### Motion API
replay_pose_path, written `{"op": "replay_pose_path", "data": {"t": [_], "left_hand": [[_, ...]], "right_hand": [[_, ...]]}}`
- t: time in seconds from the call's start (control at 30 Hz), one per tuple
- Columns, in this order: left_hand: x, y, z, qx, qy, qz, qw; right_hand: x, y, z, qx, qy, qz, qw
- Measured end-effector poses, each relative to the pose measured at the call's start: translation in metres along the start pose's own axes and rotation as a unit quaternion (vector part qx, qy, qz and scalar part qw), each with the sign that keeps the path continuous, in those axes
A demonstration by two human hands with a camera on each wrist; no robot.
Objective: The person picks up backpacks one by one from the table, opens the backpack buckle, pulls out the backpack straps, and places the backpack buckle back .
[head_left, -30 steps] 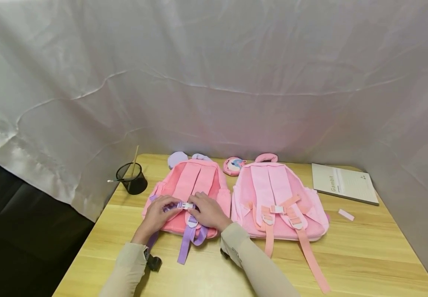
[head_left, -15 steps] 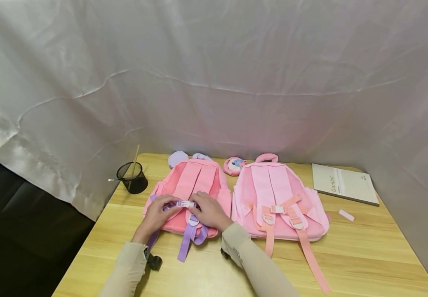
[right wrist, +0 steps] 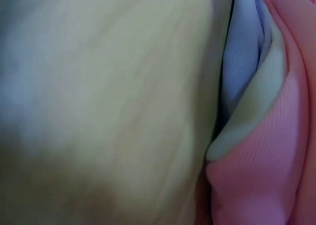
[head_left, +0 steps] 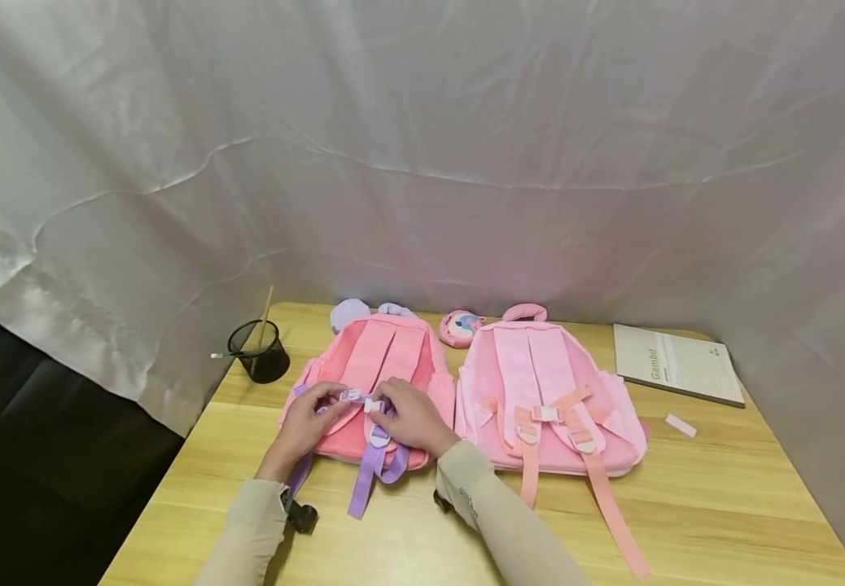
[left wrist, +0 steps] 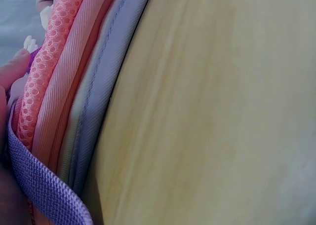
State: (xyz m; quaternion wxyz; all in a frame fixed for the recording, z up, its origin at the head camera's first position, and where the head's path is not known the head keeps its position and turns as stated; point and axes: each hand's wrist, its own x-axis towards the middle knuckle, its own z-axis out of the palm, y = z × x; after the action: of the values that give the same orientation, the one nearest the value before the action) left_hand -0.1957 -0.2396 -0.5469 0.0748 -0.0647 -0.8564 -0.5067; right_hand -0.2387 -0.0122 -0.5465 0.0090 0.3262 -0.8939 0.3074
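A coral-pink backpack [head_left: 411, 354] lies with its straps facing up. My left hand [head_left: 307, 419] pinches the white pronged half of the strap buckle [head_left: 350, 395]. My right hand [head_left: 413, 417] holds the white socket half of the buckle [head_left: 374, 404]. A small gap separates the two halves. Purple webbing [head_left: 366, 484] hangs from the pack over the table edge side. In the left wrist view, the white prongs [left wrist: 30, 42] show beyond a fingertip, beside the pack's mesh edge [left wrist: 49, 62]. The right wrist view has only the pack's side [right wrist: 261, 170] and the tabletop, with the hand out of sight.
A paler pink backpack [head_left: 521, 350] with orange straps and a fastened buckle [head_left: 547, 413] lies close on the right. Behind are round pouches [head_left: 461, 327]. A black mesh pen cup [head_left: 269, 364] stands left; a notebook [head_left: 675, 362] and a pink-white eraser-like block [head_left: 681, 425] lie right.
The buckle was joined a second ago, then its prongs partly showed. Now its halves are apart, the left one moved slightly left and up with my left hand.
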Motion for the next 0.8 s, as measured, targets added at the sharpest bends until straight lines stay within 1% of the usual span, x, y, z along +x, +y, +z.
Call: {"op": "replay_pose_path", "data": {"t": [0.13, 0.2, 0.37, 0.47, 0.57, 0.67, 0.73, 0.8], "left_hand": [[0.0, 0.001, -0.001, 0.01, -0.002, -0.002, 0.9999], [0.001, -0.007, -0.001, 0.01, 0.0, 0.003, 0.9999], [0.0, -0.006, -0.001, 0.013, 0.005, 0.003, 0.9999], [-0.001, -0.008, -0.001, 0.014, 0.014, 0.006, 0.9998], [0.0, -0.008, 0.0, 0.006, 0.023, 0.007, 0.9997], [0.001, -0.008, 0.0, 0.005, 0.022, 0.007, 0.9997], [0.002, -0.007, 0.0, 0.006, 0.019, 0.004, 0.9998], [0.001, -0.007, 0.0, 0.009, 0.018, 0.001, 0.9998]], "right_hand": [[-0.001, 0.001, 0.0, 0.021, 0.004, 0.006, 0.9998], [-0.002, 0.001, -0.001, 0.028, 0.007, 0.004, 0.9996], [-0.003, 0.0, 0.0, 0.036, 0.021, -0.006, 0.9991], [-0.003, -0.001, -0.001, 0.037, 0.042, -0.012, 0.9984], [-0.001, -0.003, -0.003, 0.034, 0.079, -0.016, 0.9962], [0.004, -0.005, -0.007, 0.03, 0.119, -0.023, 0.9922], [0.008, -0.005, -0.009, 0.023, 0.127, -0.032, 0.9911], [0.012, -0.005, -0.008, 0.013, 0.12, -0.05, 0.9914]]}}
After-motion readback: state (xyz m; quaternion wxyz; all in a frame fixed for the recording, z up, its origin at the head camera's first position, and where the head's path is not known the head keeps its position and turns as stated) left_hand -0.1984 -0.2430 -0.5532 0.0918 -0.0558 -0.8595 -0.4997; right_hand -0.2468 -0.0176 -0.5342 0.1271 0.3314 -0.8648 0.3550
